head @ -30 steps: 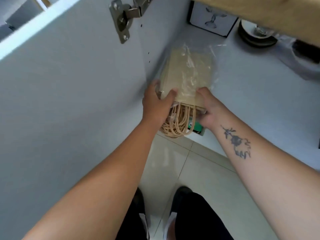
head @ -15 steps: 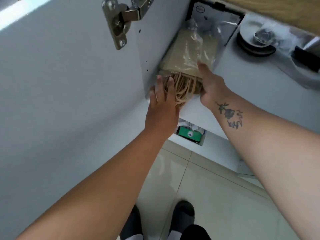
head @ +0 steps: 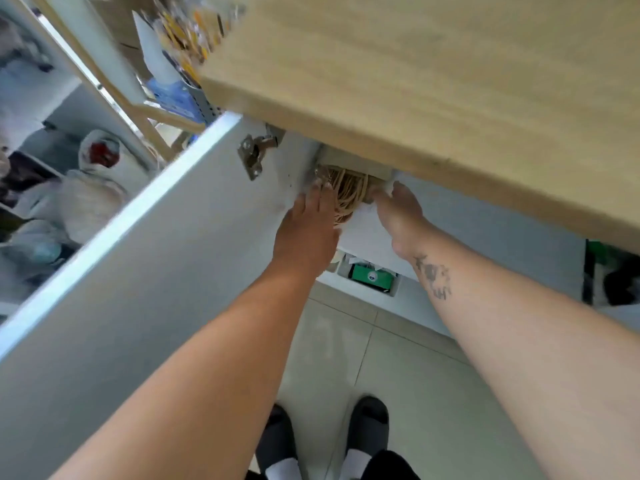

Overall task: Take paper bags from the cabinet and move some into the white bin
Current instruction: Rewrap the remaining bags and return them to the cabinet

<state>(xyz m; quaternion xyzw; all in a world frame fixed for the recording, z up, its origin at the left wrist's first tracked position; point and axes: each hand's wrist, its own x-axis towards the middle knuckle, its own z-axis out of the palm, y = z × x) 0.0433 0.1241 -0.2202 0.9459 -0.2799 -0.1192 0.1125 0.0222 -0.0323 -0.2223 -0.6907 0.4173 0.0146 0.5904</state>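
Observation:
A bundle of brown paper bags (head: 349,168) with tan twine handles (head: 346,195) lies on the white cabinet shelf (head: 363,233), mostly hidden under the wooden countertop (head: 415,81). My left hand (head: 308,223) lies flat with its fingers stretched out against the handles on the left side. My right hand (head: 398,213) holds the bundle's right edge, thumb on the bags and fingers hidden behind them. No white bin is in view.
The open white cabinet door (head: 138,271) with its metal hinge (head: 254,155) stands close on my left. A green box (head: 372,277) sits on the lower shelf. Shelves with white bags (head: 93,188) are at far left. Tiled floor (head: 398,368) and my feet lie below.
The bundle has gone from held out at the shelf edge to deeper in the cabinet. My left hand has let go and flattened against the handles. The view has tilted up to the countertop.

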